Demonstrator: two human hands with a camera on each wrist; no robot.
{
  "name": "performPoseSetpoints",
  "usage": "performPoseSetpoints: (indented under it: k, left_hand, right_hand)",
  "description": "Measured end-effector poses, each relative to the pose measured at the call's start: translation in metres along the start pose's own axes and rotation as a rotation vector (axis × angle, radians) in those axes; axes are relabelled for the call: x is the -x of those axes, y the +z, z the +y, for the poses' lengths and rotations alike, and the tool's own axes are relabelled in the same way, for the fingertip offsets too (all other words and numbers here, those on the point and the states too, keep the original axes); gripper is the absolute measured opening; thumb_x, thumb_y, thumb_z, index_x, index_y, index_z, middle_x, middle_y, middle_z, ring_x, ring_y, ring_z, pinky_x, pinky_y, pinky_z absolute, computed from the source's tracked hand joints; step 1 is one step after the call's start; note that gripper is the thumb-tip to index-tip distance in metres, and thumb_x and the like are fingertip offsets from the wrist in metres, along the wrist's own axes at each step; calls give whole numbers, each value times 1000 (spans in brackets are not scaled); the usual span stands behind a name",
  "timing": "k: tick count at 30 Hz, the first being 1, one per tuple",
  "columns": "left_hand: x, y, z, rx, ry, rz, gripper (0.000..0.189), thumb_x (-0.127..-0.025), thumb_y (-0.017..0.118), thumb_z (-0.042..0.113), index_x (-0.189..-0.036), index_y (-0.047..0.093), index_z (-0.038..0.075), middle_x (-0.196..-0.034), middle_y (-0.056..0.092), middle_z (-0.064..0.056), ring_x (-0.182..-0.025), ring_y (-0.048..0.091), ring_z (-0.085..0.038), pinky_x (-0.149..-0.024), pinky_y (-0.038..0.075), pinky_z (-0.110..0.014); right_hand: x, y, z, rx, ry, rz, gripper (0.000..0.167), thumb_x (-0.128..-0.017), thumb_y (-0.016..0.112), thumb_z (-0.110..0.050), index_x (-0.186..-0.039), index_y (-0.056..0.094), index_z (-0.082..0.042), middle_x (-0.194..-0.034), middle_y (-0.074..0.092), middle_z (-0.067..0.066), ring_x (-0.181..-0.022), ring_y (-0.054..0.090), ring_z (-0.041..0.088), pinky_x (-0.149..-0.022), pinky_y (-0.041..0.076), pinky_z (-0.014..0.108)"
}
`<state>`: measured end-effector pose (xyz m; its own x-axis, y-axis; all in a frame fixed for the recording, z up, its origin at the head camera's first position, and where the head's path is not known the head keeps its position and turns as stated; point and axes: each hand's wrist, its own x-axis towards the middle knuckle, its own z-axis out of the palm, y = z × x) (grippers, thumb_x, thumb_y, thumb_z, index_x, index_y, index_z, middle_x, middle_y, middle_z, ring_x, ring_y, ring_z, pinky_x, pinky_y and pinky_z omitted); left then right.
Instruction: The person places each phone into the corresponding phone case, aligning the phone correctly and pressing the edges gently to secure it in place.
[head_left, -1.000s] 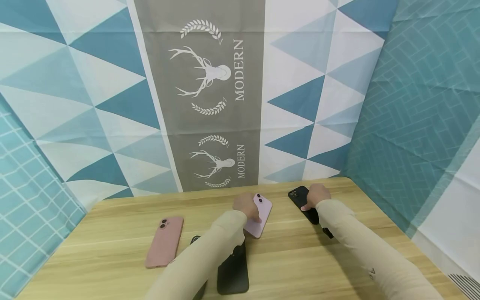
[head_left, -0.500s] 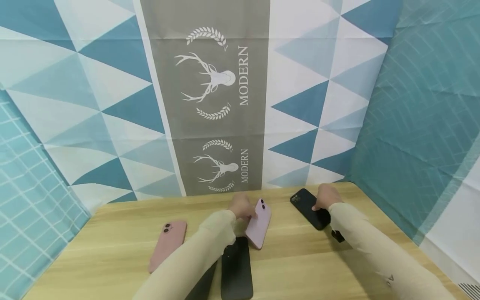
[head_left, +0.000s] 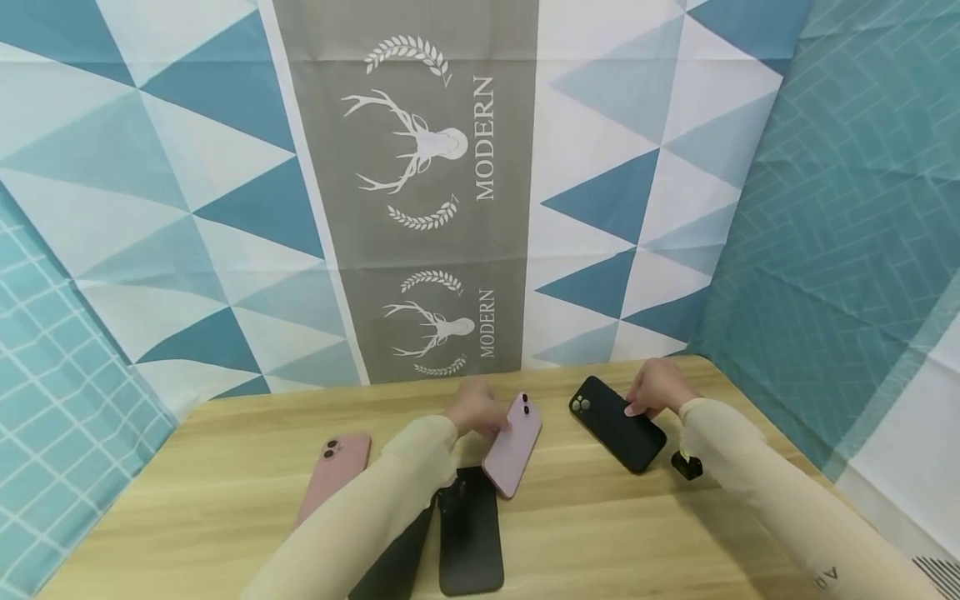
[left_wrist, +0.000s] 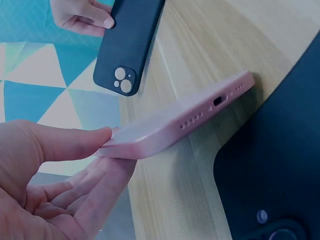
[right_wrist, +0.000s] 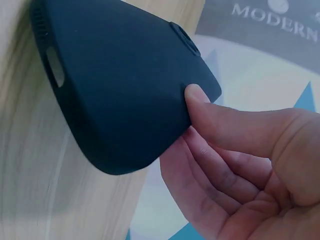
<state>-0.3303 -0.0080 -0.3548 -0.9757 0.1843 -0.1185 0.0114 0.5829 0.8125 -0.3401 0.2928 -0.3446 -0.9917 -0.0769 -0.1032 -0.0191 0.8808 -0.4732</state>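
A lilac phone case is pinched at its left edge by my left hand, thumb on the back face and fingers beneath. In the left wrist view that case is tilted, with its port end toward the camera. To the right, my right hand pinches a black phone case by its right long edge. The right wrist view shows the thumb on this black case's back and the other fingers curled underneath; light passes through its port cutout. Pale wood colour shows through its camera holes.
Another black phone case lies on the wooden table below the lilac one. A dark flat case and a pink phone case lie partly hidden by the left sleeve. A patterned cloth hangs behind the table.
Both hands keep their pinch. The lilac case has shifted slightly left and nearer to me. The right hand has drawn back to the right, and more of its black case shows.
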Motion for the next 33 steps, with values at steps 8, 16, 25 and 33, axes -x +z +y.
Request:
performPoseSetpoints:
  k: [8,16,25,33]
  left_hand:
    - [11,-13,-12,133,2,3,18,-69,69,-7,-62,56,1,-72,71,-19,-56,67,-16,-57,60,-30]
    - [22,-20,-16,345,-17,116,22,-76,68,-7,-96,67,-14,-92,70,-24,-64,70,-18,-66,61,-31]
    - [41,-21,-13,632,91,237,25,-79,70,-8,-104,66,-13,-93,73,-25,-72,71,-16,-74,61,-37]
    - [61,-25,-8,707,144,252,26,-80,72,-4,-105,67,-10,-91,75,-18,-75,72,-15,-77,60,-38]
  right_hand:
    - [21,9,-20,-98,-78,8,19,-72,82,-10,-88,75,-2,-79,75,10,-63,71,19,-70,60,39]
    - [42,16,-45,-270,-188,7,24,-74,81,-13,-94,75,-1,-82,75,11,-66,71,17,-67,60,35]
    - [62,15,-73,-527,-264,54,32,-80,78,-15,-105,71,3,-90,76,14,-74,73,17,-74,61,34]
    - [74,21,-94,-614,-257,112,37,-80,78,-20,-109,71,1,-94,76,10,-80,71,11,-83,59,34]
